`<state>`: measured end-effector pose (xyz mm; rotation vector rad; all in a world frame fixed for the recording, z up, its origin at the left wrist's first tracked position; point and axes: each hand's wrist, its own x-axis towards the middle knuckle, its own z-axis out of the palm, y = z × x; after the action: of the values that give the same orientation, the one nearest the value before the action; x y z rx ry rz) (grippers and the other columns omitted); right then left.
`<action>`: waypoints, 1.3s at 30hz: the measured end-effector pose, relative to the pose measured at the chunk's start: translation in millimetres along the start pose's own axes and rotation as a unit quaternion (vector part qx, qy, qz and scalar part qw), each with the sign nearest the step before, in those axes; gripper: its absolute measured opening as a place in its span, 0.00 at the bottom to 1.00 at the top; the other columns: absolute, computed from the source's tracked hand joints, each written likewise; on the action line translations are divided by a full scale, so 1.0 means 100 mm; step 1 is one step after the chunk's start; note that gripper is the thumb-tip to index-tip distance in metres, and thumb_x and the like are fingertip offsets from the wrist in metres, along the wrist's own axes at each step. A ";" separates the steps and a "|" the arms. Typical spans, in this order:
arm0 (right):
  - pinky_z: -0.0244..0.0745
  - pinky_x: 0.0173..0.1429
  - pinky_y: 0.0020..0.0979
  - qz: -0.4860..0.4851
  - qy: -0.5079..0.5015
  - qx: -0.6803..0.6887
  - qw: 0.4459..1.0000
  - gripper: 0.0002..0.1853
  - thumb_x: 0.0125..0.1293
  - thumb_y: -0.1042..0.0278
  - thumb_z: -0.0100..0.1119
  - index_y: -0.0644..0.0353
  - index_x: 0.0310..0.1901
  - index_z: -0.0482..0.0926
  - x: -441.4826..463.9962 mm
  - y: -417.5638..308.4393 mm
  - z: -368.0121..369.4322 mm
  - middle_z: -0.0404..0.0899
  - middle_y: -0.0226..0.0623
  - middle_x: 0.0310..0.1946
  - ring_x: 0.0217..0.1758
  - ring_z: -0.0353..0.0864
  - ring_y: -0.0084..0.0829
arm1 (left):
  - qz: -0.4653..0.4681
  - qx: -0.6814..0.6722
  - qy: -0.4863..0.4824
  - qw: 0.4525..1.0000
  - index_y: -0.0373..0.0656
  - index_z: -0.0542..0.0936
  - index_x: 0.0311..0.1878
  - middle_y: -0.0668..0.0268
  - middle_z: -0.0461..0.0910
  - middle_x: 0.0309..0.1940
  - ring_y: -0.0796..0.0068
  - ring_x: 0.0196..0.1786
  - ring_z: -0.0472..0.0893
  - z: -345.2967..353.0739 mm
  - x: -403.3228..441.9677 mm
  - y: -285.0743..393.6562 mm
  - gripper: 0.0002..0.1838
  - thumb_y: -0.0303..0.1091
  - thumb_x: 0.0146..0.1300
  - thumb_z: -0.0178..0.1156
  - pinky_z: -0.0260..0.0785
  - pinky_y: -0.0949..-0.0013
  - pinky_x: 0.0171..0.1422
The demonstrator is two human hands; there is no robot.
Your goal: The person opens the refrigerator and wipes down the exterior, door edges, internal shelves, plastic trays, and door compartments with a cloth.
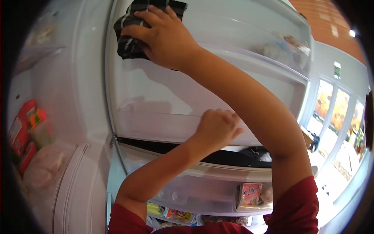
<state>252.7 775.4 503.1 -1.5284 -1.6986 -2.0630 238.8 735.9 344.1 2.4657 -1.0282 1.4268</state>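
Note:
My right hand [167, 37] reaches across to the upper left and presses a black cloth [130, 45] with thin white lines against the inside of the fridge door [156, 85]. Its fingers lie bent over the bunched cloth. Lower down, my left hand [219, 128] is closed at the clear rim of the lower door shelf [159, 124], with its fingers curled over the edge. That shelf's left part holds nothing I can see. Above it, a clear upper door shelf [249, 52] runs behind my right forearm.
Wrapped food [290, 46] sits at the upper shelf's right end. Left is the fridge interior with red packs [23, 121] and a bagged item [44, 165]. Below are a second compartment's door bin [206, 195], a pink packet [250, 194] and several food packs. Bright glass doors [337, 101] stand at right.

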 end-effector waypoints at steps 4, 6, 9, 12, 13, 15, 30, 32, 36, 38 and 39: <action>0.62 0.62 0.52 -0.012 0.043 -0.077 0.996 0.18 0.55 0.70 0.58 0.49 0.50 0.74 -0.39 0.25 -0.55 0.65 0.52 0.58 0.59 0.68 0.54 | 0.005 0.019 0.016 1.000 0.43 0.73 0.30 0.65 0.76 0.22 0.64 0.27 0.78 -0.02 0.03 0.03 0.16 0.47 0.54 0.61 0.66 0.61 0.29; 0.59 0.65 0.51 0.003 0.025 -0.094 0.995 0.21 0.52 0.73 0.59 0.46 0.50 0.74 -0.71 0.37 -0.75 0.67 0.44 0.59 0.61 0.65 0.50 | -0.001 0.038 0.017 0.999 0.43 0.71 0.27 0.63 0.75 0.21 0.61 0.26 0.77 -0.03 0.04 0.03 0.17 0.48 0.54 0.61 0.66 0.60 0.28; 0.57 0.66 0.55 0.043 -0.020 -0.076 0.996 0.27 0.46 0.74 0.65 0.37 0.49 0.76 -1.15 0.54 -1.08 0.66 0.37 0.61 0.65 0.62 0.50 | -0.008 0.057 -0.013 0.998 0.43 0.71 0.27 0.63 0.74 0.20 0.61 0.24 0.76 -0.05 0.07 0.05 0.18 0.48 0.55 0.61 0.65 0.61 0.27; 0.59 0.66 0.54 0.043 -0.055 -0.123 0.990 0.29 0.43 0.80 0.62 0.43 0.50 0.75 -1.53 0.73 -1.45 0.62 0.39 0.64 0.67 0.60 0.53 | -0.021 0.080 -0.021 0.996 0.43 0.71 0.26 0.64 0.73 0.19 0.62 0.23 0.75 -0.03 0.10 0.08 0.18 0.48 0.55 0.61 0.64 0.62 0.26; 0.59 0.66 0.54 0.046 -0.058 -0.127 0.989 0.29 0.43 0.80 0.62 0.43 0.50 0.75 -1.66 0.81 -1.56 0.62 0.39 0.64 0.67 0.60 0.53 | -0.017 0.075 -0.023 0.997 0.43 0.71 0.26 0.64 0.73 0.19 0.62 0.23 0.75 -0.02 0.11 0.09 0.18 0.48 0.55 0.61 0.64 0.62 0.26; 0.63 0.65 0.48 0.077 -0.039 -0.157 0.984 0.29 0.42 0.78 0.64 0.41 0.49 0.77 -1.93 1.00 -1.76 0.64 0.39 0.62 0.64 0.63 0.51 | -0.042 0.094 -0.046 0.994 0.43 0.71 0.26 0.66 0.72 0.18 0.63 0.22 0.74 -0.02 0.13 0.11 0.18 0.49 0.56 0.61 0.64 0.62 0.26; 0.70 0.55 0.40 0.502 -0.076 -0.152 0.848 0.23 0.48 0.71 0.62 0.53 0.49 0.68 -3.03 0.97 -2.28 0.68 0.51 0.47 0.50 0.73 0.53 | -0.058 0.075 -0.012 0.995 0.44 0.69 0.23 0.66 0.70 0.16 0.64 0.21 0.72 0.16 0.19 0.01 0.18 0.45 0.52 0.64 0.61 0.63 0.26; 0.69 0.55 0.41 0.503 -0.094 -0.143 0.848 0.23 0.48 0.71 0.62 0.53 0.48 0.68 -2.99 1.06 -2.33 0.69 0.51 0.46 0.51 0.72 0.53 | -0.059 0.075 -0.012 0.995 0.44 0.69 0.23 0.66 0.70 0.16 0.64 0.20 0.71 0.17 0.18 0.01 0.18 0.45 0.52 0.64 0.61 0.63 0.26; 0.69 0.55 0.40 0.412 -0.064 -0.151 0.896 0.23 0.47 0.70 0.63 0.54 0.47 0.67 -2.87 1.48 -2.36 0.70 0.50 0.46 0.51 0.71 0.53 | -0.057 0.077 -0.007 0.995 0.44 0.68 0.23 0.66 0.70 0.16 0.65 0.21 0.72 0.13 0.17 0.04 0.18 0.45 0.52 0.64 0.61 0.63 0.26; 0.69 0.52 0.41 0.383 -0.030 -0.124 0.915 0.22 0.46 0.68 0.62 0.54 0.45 0.67 -2.89 1.51 -2.35 0.71 0.50 0.44 0.48 0.73 0.55 | -0.059 0.074 -0.010 0.995 0.44 0.68 0.22 0.66 0.70 0.16 0.65 0.21 0.71 0.13 0.17 0.05 0.18 0.45 0.52 0.64 0.60 0.63 0.26; 0.69 0.52 0.41 0.385 -0.033 -0.125 0.914 0.22 0.46 0.68 0.62 0.54 0.45 0.67 -2.95 1.48 -2.37 0.71 0.50 0.44 0.48 0.73 0.55 | -0.061 0.070 -0.009 0.996 0.44 0.68 0.22 0.66 0.70 0.16 0.65 0.20 0.71 0.13 0.17 0.05 0.17 0.44 0.52 0.64 0.60 0.64 0.26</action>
<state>339.7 385.9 425.7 -1.9272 -0.6408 -1.8181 250.9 718.8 349.3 2.5926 -0.7894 1.4884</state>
